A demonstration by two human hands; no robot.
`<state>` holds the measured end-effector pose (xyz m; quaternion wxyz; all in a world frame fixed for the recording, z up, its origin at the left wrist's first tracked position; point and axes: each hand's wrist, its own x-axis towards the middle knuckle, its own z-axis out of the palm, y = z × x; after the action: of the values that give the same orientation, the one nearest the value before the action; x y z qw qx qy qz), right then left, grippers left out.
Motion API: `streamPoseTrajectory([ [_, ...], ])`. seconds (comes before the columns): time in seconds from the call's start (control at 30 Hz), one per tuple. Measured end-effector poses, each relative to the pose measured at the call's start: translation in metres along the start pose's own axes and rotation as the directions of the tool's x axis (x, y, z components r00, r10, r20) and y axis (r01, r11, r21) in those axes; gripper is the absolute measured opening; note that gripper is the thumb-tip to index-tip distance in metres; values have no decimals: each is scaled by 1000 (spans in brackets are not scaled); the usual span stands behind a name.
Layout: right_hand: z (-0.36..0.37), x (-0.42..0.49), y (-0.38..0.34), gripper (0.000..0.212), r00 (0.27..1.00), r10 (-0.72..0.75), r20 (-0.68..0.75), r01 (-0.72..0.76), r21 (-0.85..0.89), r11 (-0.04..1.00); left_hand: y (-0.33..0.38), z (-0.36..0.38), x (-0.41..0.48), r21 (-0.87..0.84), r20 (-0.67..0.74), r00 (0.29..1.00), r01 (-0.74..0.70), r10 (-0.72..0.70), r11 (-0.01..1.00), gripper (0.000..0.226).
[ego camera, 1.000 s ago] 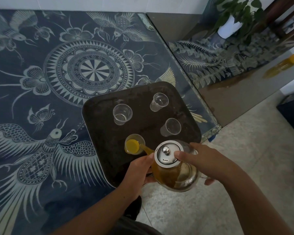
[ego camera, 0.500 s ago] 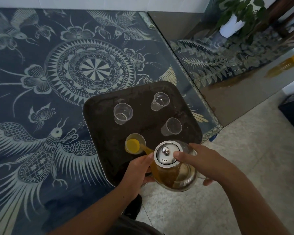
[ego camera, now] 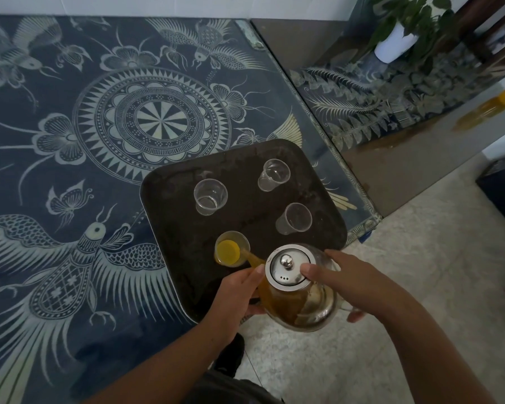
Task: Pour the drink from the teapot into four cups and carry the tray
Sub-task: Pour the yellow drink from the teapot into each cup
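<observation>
A glass teapot (ego camera: pixel 299 301) with a steel lid and amber drink is tilted over the near edge of a dark tray (ego camera: pixel 181 258). Its spout reaches into the nearest cup (ego camera: pixel 231 248), which holds yellow drink. My left hand (ego camera: pixel 233 295) supports the pot's left side. My right hand (ego camera: pixel 353 279) grips it from the right, with one finger on the lid. On the tray stand three clear cups with no drink: far left (ego camera: pixel 210 196), far right (ego camera: pixel 273 174) and near right (ego camera: pixel 294 219).
The tray lies at the near right corner of a table with a blue patterned cloth (ego camera: pixel 70 141). Right of the table is pale tiled floor (ego camera: pixel 405 287). A potted plant (ego camera: pixel 397 42) stands on a second patterned surface at the back right.
The teapot stays tilted with its spout in the nearest cup, and both hands keep their hold. The view has shifted only slightly.
</observation>
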<state>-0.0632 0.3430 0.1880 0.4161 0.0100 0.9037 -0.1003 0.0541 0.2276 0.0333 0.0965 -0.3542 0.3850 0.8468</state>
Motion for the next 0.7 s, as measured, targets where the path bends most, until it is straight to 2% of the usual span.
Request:
streamPoseTrajectory([
  [0.33,-2,7,12,99,1000,-8,8,8,57,998,2,1,7,38,-21,1000,12,-11,999,29],
  [0.57,-19,25,27,97,998,-41,48,35,120,992,6,15,12,112,-28,999,-39,42,993,36],
  [0.7,-36,40,43,95,992,-114,52,106,136,985,8,37,19,104,-59,994,-81,87,991,35],
])
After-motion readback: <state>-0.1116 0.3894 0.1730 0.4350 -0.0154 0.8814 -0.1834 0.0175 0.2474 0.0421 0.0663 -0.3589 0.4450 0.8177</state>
